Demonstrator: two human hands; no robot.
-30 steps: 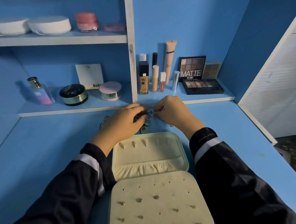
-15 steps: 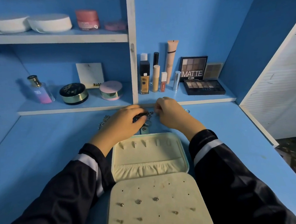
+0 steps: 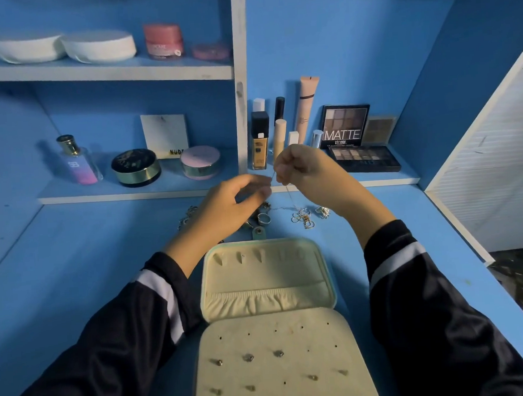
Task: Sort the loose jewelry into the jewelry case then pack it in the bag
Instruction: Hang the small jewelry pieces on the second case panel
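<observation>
Here, at a blue desk (image 3: 74, 255), a person sorting loose jewelry lifts a thin necklace chain (image 3: 289, 194) clear of the pile. The right hand (image 3: 307, 170) is raised, its fingers curled and pinching the chain near its top, while the pendant end hangs down to a cluster of rings and charms (image 3: 304, 219) lying on the desk just behind the jewelry case (image 3: 268, 277). The left hand (image 3: 233, 205) hovers beside it with thumb and fingers bent toward the chain's upper end; whether it actually grips the chain cannot be told. The case lies open in front of the person, its far half showing a row of hooks and an elastic pocket, and its near panel (image 3: 271, 335) already carries several stud earrings. The step in hand appears to be freeing one necklace from the tangle. The next move would call for drawing it out slowly so it does not drag its neighbours, then hanging it on a hook. No bag is in view. Behind, a low shelf (image 3: 131, 195) holds a perfume bottle (image 3: 77, 166), compacts, tubes and a "MATTE" palette (image 3: 346, 125). A white slatted panel (image 3: 497, 168) stands to the right.
</observation>
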